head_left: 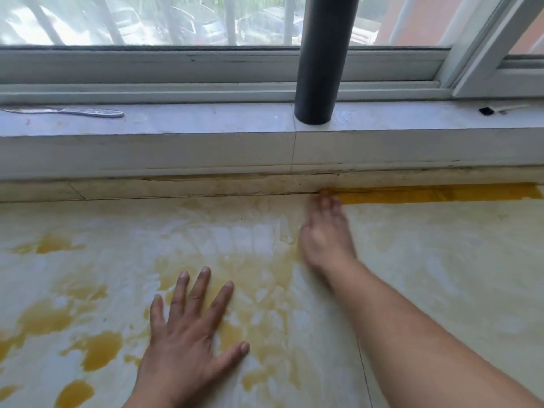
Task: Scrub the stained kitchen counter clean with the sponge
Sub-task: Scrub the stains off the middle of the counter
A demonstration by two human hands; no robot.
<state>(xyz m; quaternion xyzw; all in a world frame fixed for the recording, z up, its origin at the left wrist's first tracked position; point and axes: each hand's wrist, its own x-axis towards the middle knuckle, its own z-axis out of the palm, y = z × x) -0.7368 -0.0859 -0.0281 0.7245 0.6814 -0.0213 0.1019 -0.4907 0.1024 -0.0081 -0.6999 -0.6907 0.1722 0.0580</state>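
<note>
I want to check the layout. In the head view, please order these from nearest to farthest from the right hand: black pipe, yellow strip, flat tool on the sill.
From the right hand:
1. Yellow strip, at its fingertips, running right.
2. Black pipe, behind it on the sill.
3. Flat tool, far left on the sill.

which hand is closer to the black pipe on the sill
Right. The right hand reaches to the counter's back edge, almost straight below the black pipe. The left hand lies flat on the stained counter, nearer the person and further left of the pipe.
</note>
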